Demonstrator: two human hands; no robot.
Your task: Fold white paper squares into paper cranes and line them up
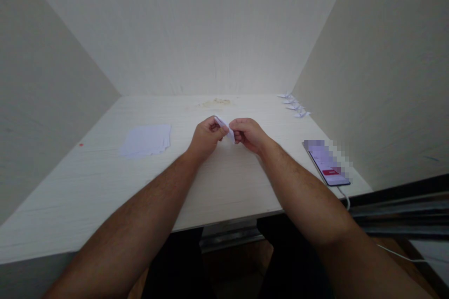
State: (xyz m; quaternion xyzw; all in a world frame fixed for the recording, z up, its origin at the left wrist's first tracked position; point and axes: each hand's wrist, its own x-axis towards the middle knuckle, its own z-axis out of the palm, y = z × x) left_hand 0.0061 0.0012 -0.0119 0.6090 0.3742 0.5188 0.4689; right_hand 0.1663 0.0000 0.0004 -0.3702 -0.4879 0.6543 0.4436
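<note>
Both my hands meet over the middle of the white table (pixel 105 187), pinching one small folded piece of white paper (pixel 226 130) between them. My left hand (pixel 206 137) is closed on the paper's left part, thumb and fingers pressed together. My right hand (pixel 248 133) is closed on its right part. Only a narrow strip of the paper shows between the fingertips; the rest is hidden inside the fingers.
A stack of white paper sheets (pixel 146 140) lies to the left. Several small folded paper figures (pixel 293 105) stand at the back right by the wall. A phone (pixel 327 162) on a white cable lies at the right edge. A yellowish stain (pixel 215 102) marks the back.
</note>
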